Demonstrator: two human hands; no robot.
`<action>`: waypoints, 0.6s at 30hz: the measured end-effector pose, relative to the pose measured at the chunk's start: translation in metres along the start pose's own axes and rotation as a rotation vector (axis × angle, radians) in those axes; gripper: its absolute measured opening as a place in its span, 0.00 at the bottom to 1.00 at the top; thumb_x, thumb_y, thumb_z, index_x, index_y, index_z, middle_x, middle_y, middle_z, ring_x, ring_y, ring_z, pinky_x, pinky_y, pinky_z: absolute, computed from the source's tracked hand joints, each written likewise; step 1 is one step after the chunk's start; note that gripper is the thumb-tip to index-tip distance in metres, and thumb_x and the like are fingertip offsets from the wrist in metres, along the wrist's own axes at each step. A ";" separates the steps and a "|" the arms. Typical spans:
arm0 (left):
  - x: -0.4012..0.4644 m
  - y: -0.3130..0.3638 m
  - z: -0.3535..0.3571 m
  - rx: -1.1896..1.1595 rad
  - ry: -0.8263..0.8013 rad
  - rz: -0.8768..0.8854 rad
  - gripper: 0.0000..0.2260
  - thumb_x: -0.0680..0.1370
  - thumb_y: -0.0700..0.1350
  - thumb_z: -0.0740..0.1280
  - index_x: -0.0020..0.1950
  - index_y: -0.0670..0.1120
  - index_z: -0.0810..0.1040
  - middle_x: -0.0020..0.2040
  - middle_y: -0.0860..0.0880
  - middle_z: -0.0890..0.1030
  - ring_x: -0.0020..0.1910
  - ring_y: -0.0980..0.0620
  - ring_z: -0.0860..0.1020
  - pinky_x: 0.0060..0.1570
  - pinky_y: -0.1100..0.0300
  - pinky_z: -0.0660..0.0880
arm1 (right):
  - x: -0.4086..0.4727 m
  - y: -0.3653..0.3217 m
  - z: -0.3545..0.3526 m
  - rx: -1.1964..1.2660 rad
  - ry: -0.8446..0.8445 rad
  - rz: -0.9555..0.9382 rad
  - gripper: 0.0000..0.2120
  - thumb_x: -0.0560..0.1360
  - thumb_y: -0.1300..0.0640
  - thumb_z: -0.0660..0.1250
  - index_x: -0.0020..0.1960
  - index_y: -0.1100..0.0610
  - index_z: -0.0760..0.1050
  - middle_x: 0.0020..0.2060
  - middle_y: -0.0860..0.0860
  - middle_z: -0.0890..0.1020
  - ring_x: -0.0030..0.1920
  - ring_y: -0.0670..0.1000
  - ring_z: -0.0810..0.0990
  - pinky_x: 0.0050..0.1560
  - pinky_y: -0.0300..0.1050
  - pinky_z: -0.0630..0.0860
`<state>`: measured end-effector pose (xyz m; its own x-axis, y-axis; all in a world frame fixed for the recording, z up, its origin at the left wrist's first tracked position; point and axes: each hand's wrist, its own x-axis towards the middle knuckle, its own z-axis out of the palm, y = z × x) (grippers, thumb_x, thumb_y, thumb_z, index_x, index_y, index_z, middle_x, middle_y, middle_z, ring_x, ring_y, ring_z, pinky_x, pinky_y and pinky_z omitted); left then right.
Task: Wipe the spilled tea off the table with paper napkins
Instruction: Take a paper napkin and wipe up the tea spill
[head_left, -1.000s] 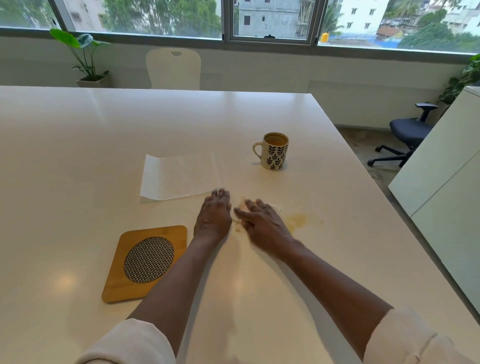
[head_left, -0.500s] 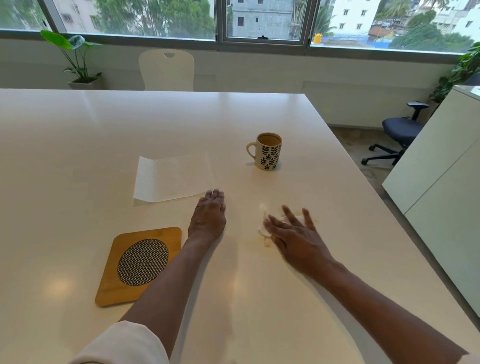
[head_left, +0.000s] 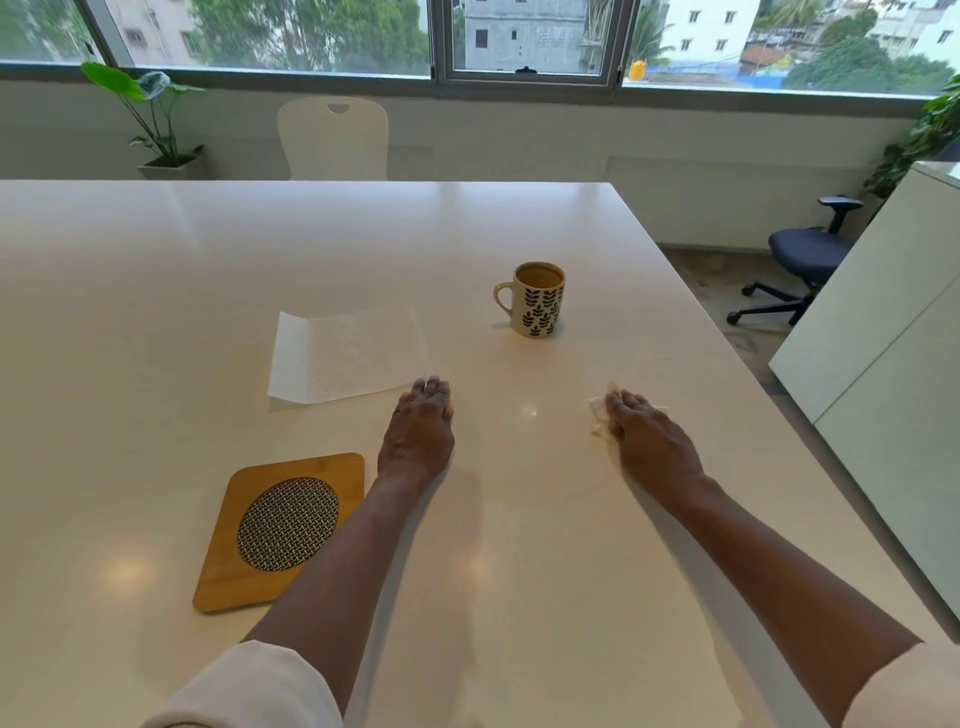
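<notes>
Right hand (head_left: 652, 441) pressing tea-stained napkin wad (head_left: 601, 415), fingers curled over it; left hand (head_left: 418, 434) lying flat, fingers together. Risk: soaked wad smearing tea.

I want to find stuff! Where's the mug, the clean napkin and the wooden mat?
mug (head_left: 540, 306): head view, on its leaf-patterned side.
clean napkin (head_left: 345, 356): head view, middle of the flat sheet.
wooden mat (head_left: 228, 582): head view, on its wooden border.

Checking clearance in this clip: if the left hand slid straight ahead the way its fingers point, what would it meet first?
The left hand lies flat, fingertips at the near right corner of the flat paper napkin. Going straight on, it would probably graze that corner first; the mug stands well to the right of that line.
</notes>
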<state>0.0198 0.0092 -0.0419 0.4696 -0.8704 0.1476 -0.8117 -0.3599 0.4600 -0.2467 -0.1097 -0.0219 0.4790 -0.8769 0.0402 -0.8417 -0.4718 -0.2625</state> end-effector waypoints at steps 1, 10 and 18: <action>0.000 0.000 0.000 0.003 0.004 0.002 0.21 0.84 0.40 0.53 0.78 0.41 0.62 0.79 0.43 0.62 0.80 0.47 0.56 0.78 0.55 0.51 | -0.001 -0.006 0.003 -0.009 0.050 0.041 0.21 0.83 0.60 0.53 0.75 0.57 0.65 0.75 0.54 0.67 0.76 0.53 0.63 0.72 0.47 0.63; 0.001 -0.001 0.002 0.008 0.009 0.012 0.21 0.84 0.41 0.53 0.77 0.40 0.63 0.79 0.43 0.63 0.79 0.46 0.57 0.78 0.54 0.53 | -0.022 -0.112 0.030 0.018 0.140 0.037 0.20 0.82 0.65 0.51 0.72 0.62 0.67 0.70 0.60 0.73 0.68 0.57 0.73 0.66 0.47 0.70; 0.002 -0.002 0.000 -0.020 0.001 0.023 0.21 0.83 0.41 0.54 0.77 0.40 0.65 0.78 0.42 0.64 0.79 0.46 0.58 0.77 0.54 0.52 | -0.020 -0.131 0.009 0.595 0.057 -0.045 0.17 0.76 0.65 0.62 0.59 0.52 0.82 0.53 0.52 0.86 0.52 0.46 0.82 0.51 0.31 0.74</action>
<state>0.0225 0.0080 -0.0427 0.4509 -0.8783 0.1592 -0.8152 -0.3326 0.4741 -0.1444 -0.0294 0.0032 0.4829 -0.8686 0.1114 -0.5287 -0.3906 -0.7536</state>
